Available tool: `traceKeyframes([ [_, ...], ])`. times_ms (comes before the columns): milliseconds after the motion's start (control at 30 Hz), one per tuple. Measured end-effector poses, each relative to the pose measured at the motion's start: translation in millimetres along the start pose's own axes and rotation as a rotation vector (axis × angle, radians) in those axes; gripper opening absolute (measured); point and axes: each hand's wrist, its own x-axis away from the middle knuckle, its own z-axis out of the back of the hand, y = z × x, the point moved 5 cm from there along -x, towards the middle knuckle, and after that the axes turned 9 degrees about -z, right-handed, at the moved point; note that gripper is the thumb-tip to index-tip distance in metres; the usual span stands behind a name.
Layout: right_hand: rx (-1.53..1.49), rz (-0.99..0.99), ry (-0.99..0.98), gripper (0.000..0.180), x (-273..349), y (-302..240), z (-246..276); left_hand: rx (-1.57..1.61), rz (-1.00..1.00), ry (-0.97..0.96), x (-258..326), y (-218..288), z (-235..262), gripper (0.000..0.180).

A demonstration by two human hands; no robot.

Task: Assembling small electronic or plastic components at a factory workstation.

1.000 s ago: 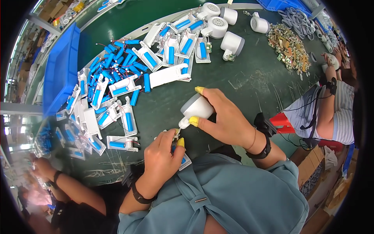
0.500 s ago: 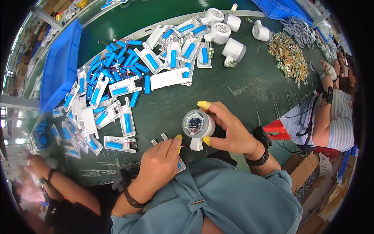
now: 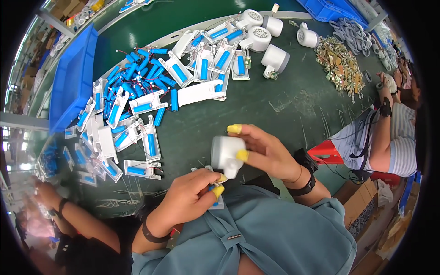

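My right hand (image 3: 266, 158) holds a white round fan head (image 3: 226, 153) with a grey rim, its short neck pointing down toward my left hand. The fan head is smeared by motion. Yellow covers sit on several of my fingertips. My left hand (image 3: 190, 197) is closed at the end of a white handle shell (image 3: 218, 203) with a blue battery in it, just below the neck. What lies between its thumb and finger is partly hidden; I cannot make out a wire there.
Blue batteries (image 3: 130, 73) and white handle shells with batteries (image 3: 137, 169) spread over the green table's left. Finished-looking fan heads (image 3: 259, 39) stand at the back. Small circuit boards (image 3: 339, 64), grey rings (image 3: 350, 36) and a blue bin (image 3: 71, 78) lie around. Co-workers sit on both sides.
The fan head has turned, so its open face with the circuit board no longer faces up. My left hand has rolled, bringing its thumb into view; the shell's battery shows more.
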Motion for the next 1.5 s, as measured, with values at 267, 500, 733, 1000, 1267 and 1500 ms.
traceKeyframes([
  [267,-0.229,-0.134,-0.035,0.039,-8.9,-1.8,-32.7,1.03,0.158,0.279,28.7,-14.6,25.7,0.035],
  [500,-0.062,0.239,-0.11,0.035,-2.5,-15.1,-59.1,1.084,-0.021,0.394,59.8,-40.8,45.7,0.04],
  [733,-0.024,0.279,-0.119,0.035,-6.9,-12.9,-63.3,1.001,-0.007,0.474,58.4,-41.7,50.2,0.031],
  [1000,-0.085,0.098,-0.072,0.026,-7.1,2.2,-48.0,0.348,0.264,0.869,122.2,-24.1,161.8,0.031],
  [1267,0.198,0.012,-0.091,0.022,-7.4,4.7,-44.9,-0.478,0.657,1.064,267.0,-124.8,344.2,0.022],
  [1500,0.213,-0.03,-0.098,0.021,-11.4,7.1,-45.6,-1.465,1.063,0.731,380.1,-188.3,400.5,0.035],
])
